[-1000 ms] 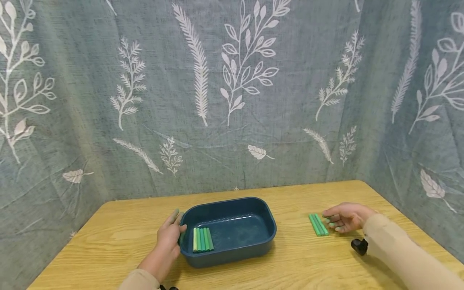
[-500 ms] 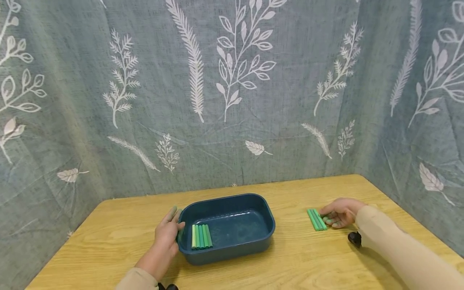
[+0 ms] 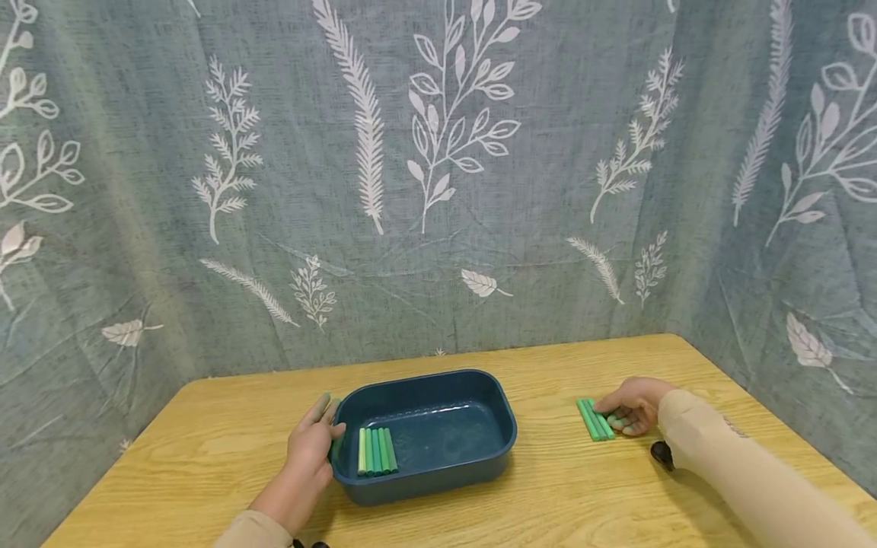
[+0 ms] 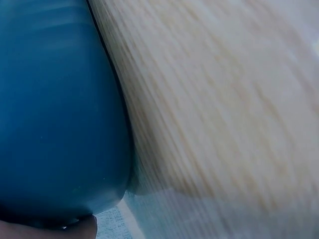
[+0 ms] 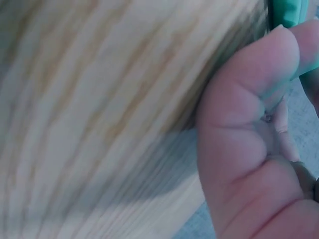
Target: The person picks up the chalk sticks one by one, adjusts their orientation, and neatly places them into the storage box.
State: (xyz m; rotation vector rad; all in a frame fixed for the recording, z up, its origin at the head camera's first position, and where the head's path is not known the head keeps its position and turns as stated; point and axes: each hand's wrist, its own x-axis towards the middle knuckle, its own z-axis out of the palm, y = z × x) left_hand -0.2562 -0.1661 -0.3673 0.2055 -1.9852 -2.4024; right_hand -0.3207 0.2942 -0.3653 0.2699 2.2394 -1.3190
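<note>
A dark blue rectangular dish point(image 3: 473, 466) stands on the table, with several green and pale yellow chalk sticks point(image 3: 377, 451) lined up side by side inside its left end. My left hand point(image 3: 310, 449) rests against the dish's left end, fingers straight along the outside and thumb at the rim; in the left wrist view the thumb point(image 4: 55, 230) touches the dish wall point(image 4: 60, 114). To the right lie three green chalk sticks point(image 3: 591, 420) in a row. My right hand point(image 3: 633, 407) pinches the rightmost stick with its fingertips; the contact is partly hidden in the right wrist view.
The light wooden table point(image 3: 226, 426) bears the dish and the loose sticks. Behind and at both sides hangs a grey-green curtain point(image 3: 411, 304) with white leaf prints. Dark wrist-camera parts point(image 3: 662, 454) show under the right sleeve.
My right hand has moved left onto the row of chalk sticks, its fingertips now on the rightmost one. The left hand has stayed at the dish; the head view has shifted slightly.
</note>
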